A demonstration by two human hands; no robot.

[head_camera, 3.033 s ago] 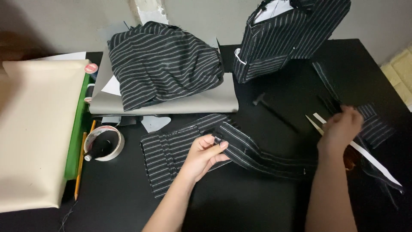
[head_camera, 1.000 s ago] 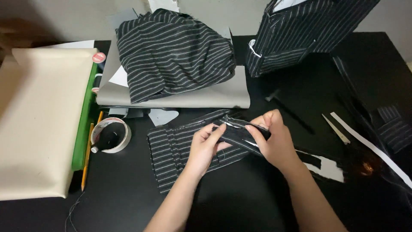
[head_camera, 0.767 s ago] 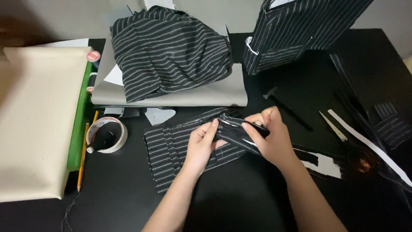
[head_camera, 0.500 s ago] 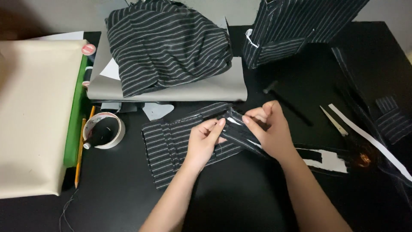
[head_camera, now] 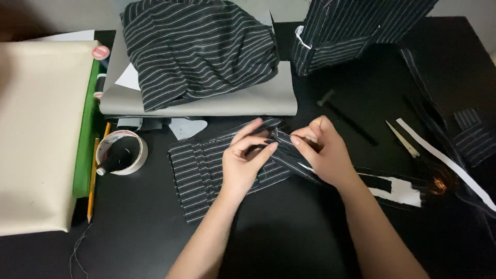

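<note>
A flat black fabric piece with white pinstripes (head_camera: pixel 199 168) lies on the black table (head_camera: pixel 289 243). My left hand (head_camera: pixel 248 160) pinches its upper right edge. My right hand (head_camera: pixel 323 150) pinches a long striped strip (head_camera: pixel 392 183) where it meets that edge; the strip trails off to the right. The two hands are close together, fingertips almost touching over the seam.
A roll of white tape (head_camera: pixel 121 152) and a yellow pencil (head_camera: pixel 93 178) lie left, beside cream fabric (head_camera: pixel 36 134) on a green board. A striped bundle (head_camera: pixel 199 49) rests on grey fabric (head_camera: pixel 217 101). Scissors (head_camera: pixel 418 155), a white strip and a striped garment (head_camera: pixel 351 28) lie right.
My right hand left the far right of the table and joined my left hand on the striped piece. The view has drifted slightly; the hands now hold steady.
</note>
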